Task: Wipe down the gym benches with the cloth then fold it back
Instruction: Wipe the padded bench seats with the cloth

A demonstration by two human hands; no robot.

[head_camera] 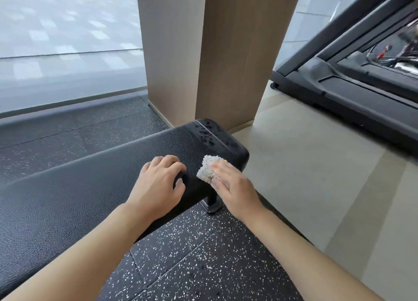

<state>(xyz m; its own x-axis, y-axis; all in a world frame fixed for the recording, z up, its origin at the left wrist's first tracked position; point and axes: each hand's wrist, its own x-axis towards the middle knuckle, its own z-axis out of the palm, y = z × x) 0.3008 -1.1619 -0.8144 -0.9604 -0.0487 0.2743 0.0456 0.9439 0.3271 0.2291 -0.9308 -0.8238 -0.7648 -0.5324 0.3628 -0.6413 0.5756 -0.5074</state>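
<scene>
A long black padded gym bench [95, 183] runs from the lower left to the centre, with wet drops near its far end. A small folded grey-white cloth [208, 167] lies on the bench's near right edge. My right hand [233, 185] presses flat on the cloth with straight fingers, covering its lower part. My left hand [161, 183] rests on the bench's near edge just left of the cloth, fingers curled over the pad and thumb on its side.
A wooden pillar [203, 56] stands just behind the bench's end. A black treadmill [352, 78] occupies the upper right. Speckled black rubber flooring [203, 255] lies under the bench, beige floor [316, 176] to the right. The bench's metal leg [212, 204] stands below my right hand.
</scene>
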